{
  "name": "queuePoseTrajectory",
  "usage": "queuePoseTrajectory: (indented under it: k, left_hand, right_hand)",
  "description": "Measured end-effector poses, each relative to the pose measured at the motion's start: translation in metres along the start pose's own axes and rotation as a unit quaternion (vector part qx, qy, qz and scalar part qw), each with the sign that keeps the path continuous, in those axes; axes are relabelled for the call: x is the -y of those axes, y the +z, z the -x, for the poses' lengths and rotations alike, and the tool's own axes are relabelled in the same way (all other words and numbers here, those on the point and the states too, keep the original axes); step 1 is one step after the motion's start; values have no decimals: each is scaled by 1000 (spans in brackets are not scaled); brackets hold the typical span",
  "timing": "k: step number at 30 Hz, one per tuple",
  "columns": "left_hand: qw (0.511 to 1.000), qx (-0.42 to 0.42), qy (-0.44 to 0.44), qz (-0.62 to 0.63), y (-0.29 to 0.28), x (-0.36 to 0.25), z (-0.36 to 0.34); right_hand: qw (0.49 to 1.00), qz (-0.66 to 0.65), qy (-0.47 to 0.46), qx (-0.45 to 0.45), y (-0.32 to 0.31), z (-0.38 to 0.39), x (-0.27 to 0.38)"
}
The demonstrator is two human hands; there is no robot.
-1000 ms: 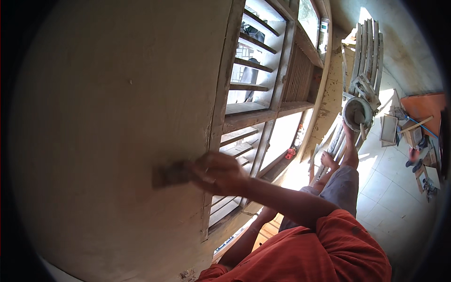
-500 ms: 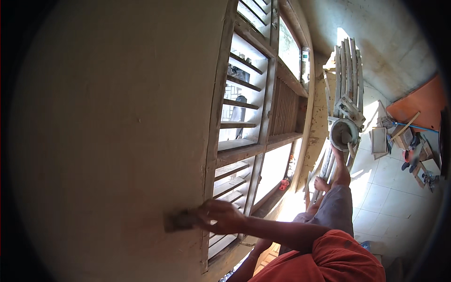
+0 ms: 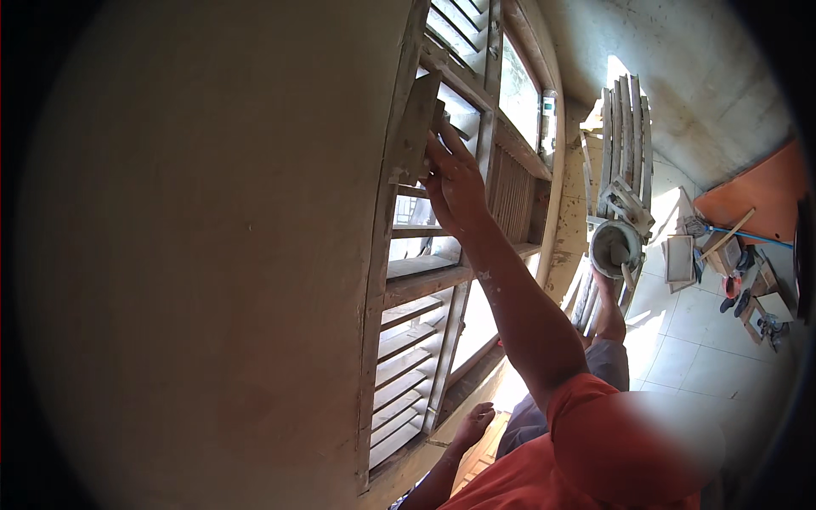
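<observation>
Your right hand point(image 3: 459, 183) grasps the float point(image 3: 414, 136), its board just left of your grip, so aim to lay it evenly along the wall point(image 3: 212, 255), your left hand point(image 3: 476, 422) seemingly empty.

Head view: left fisheye of a side-by-side pair, worn on the head, facing down past the red shirt point(image 3: 510, 476), very near at the lower edge. Wall point(image 3: 212, 255) fills left side. Window frame point(image 3: 425, 285) slants through middle, right hand point(image 3: 457, 183) before it. Tiled floor point(image 3: 701, 319) farthest, right. Rim dark; straight edges bow.
</observation>
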State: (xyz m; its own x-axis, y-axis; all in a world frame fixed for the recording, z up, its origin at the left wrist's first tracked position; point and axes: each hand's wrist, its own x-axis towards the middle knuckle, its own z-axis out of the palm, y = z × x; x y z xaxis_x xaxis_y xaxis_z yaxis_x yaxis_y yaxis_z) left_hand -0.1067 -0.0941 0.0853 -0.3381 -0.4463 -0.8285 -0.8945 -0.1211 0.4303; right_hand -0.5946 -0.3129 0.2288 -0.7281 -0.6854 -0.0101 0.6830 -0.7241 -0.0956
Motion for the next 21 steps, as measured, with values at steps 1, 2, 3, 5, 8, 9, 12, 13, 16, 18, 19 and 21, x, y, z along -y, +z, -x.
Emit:
queuePoseTrajectory:
  k: [1, 2, 3, 5, 8, 9, 12, 13, 16, 18, 19, 21]
  left_hand:
    - [1000, -3, 6, 6, 0, -3, -3]
    - [1000, -10, 9, 13, -1, -3, -2]
    - [1000, -11, 7, 15, -2, -2, -3]
    - [1000, -14, 4, 13, -4, -2, -5]
    - [1000, -13, 13, 20, -3, -4, -10]
    - [1000, -12, 9, 22, -3, -4, -10]
    - [1000, -12, 8, 17, -2, -3, -11]
    - [1000, -12, 7, 18, -2, -2, -11]
    - [1000, -10, 8, 17, -2, -4, -11]
    - [1000, -6, -1, 20, -4, -3, -11]
    - [1000, -6, -2, 20, -5, -2, -10]
    - [1000, -2, -3, 13, -6, -8, -10]
  right_hand:
    - [1000, -5, -1, 4, -4, -6, 2]
    - [1000, -12, 2, 9, -3, -10, 2]
    - [1000, -13, 5, 8, -1, -13, 1]
    - [1000, 8, 9, 12, 0, -19, 0]
    - [999, 11, 16, 44, -6, -27, -1]
    - [999, 11, 19, 43, -6, -26, -2]
    - [999, 16, 11, 33, -2, -22, -1]
    - [999, 11, 16, 30, 0, -20, -1]
    - [999, 2, 21, 29, -4, -15, -8]
    - [999, -5, 24, 31, -1, -10, -10]
    - [999, 1, 34, 25, 0, -6, -11]
    - [999, 18, 42, 12, 0, 2, -13]
